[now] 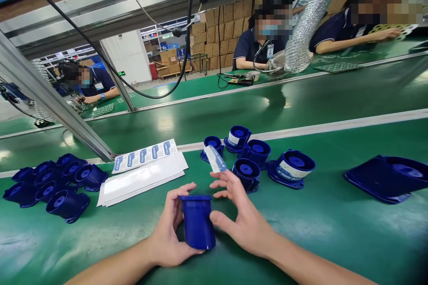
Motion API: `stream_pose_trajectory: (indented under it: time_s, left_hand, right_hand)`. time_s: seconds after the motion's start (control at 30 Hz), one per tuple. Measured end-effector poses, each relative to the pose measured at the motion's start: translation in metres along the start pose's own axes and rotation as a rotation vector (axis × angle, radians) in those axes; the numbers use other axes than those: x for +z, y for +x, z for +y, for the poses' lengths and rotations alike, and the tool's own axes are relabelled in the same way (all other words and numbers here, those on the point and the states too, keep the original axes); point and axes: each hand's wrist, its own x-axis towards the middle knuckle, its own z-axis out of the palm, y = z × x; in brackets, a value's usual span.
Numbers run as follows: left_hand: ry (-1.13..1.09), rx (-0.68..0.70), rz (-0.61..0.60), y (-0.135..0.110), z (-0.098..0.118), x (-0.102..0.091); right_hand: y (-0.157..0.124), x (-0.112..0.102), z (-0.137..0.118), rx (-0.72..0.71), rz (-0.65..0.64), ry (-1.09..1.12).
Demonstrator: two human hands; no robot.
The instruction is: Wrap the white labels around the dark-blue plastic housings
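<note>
Currently, the left hand [172,227] grips a blue housing [199,227] between thumb and fingers, its flange edge uppermost, over the green worktop [307,218]. At the housing's right side the right hand [245,220] has fingers spread, a label [216,159] at a fingertip. Green surface leaves room from the housing leftward to the clustered housings [63,205]; label sheets [143,180] lie beyond it, leftward, near the pale strip [334,127].

Left grip [169,236] holds a blue cup [199,227]; right grip [245,220] bears a label [215,159].
</note>
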Motion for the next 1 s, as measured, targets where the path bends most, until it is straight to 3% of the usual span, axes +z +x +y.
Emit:
stream_pose_trajectory:
  time_s: [0.13,0.2,0.27,0.43,0.5,0.6,0.77,1.0]
  left_hand:
    - [0.003,0.022,-0.02,-0.001,-0.001,0.003]
    - [0.011,0.038,-0.007,-0.001,-0.001,0.003]
    - [0.054,0.058,0.019,0.0,0.001,0.002]
    - [0.36,0.059,0.149,0.002,0.008,-0.002]
    - [0.487,0.053,0.22,0.003,0.011,-0.005]
    - [0.59,0.054,0.241,0.007,0.013,-0.009]
    - [0.62,0.04,0.158,0.009,0.013,-0.011]
    - [0.557,0.018,0.11,0.012,0.011,-0.009]
  right_hand:
    - [-0.012,0.009,0.0,0.11,-0.317,-0.068]
    - [-0.017,0.009,0.003,0.107,-0.398,-0.099]
    - [-0.018,0.006,0.005,0.089,-0.349,-0.06]
    - [-0.006,-0.01,-0.001,-0.059,0.133,0.058]
    - [0.0,-0.015,-0.007,-0.061,0.204,0.098]
    - [0.006,-0.016,-0.011,0.122,0.131,0.244]
    - [0.008,-0.007,-0.006,0.509,0.034,0.482]
    - [0.002,-0.002,-0.003,0.602,-0.012,0.479]
